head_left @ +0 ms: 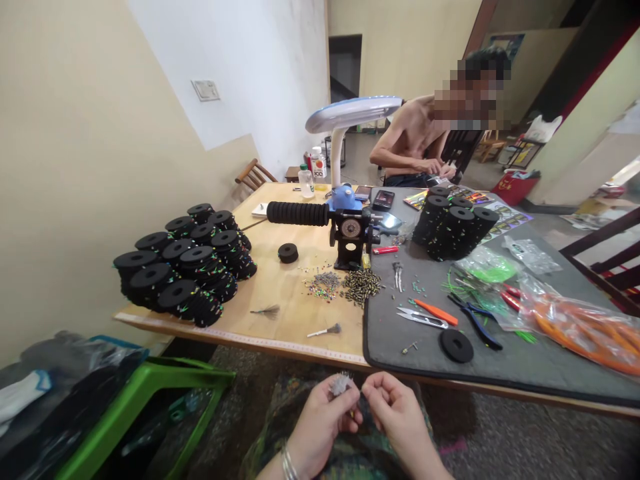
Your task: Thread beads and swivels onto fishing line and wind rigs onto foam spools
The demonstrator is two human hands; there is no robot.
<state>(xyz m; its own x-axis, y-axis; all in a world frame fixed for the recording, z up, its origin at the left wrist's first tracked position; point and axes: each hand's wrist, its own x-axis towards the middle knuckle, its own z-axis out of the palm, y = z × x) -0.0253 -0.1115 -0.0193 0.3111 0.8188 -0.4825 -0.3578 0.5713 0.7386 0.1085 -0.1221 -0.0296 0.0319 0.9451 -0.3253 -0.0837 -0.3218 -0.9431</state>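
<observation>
Just below the table's front edge, over my lap, my left hand (330,410) is closed around a small whitish-grey tuft (341,383) with fine dark tips; its exact kind is too small to tell. Close beside it, my right hand (393,403) has thumb and fingers pinched together, and whatever lies between them is hidden. The nearest items on the table are a white-handled brush-like piece (325,331), a thin wiry bundle (267,311), thread snips (423,317) and a black foam spool (456,345).
Stacked foam spools (175,293) fill the table's left; more spools (457,217) stand on the grey mat (400,347). A blue lamp (350,113) rises behind a black winding device (350,233). Small beads (361,287), pliers (475,320) and orange bundles (585,327) lie around. Another person (415,133) sits opposite.
</observation>
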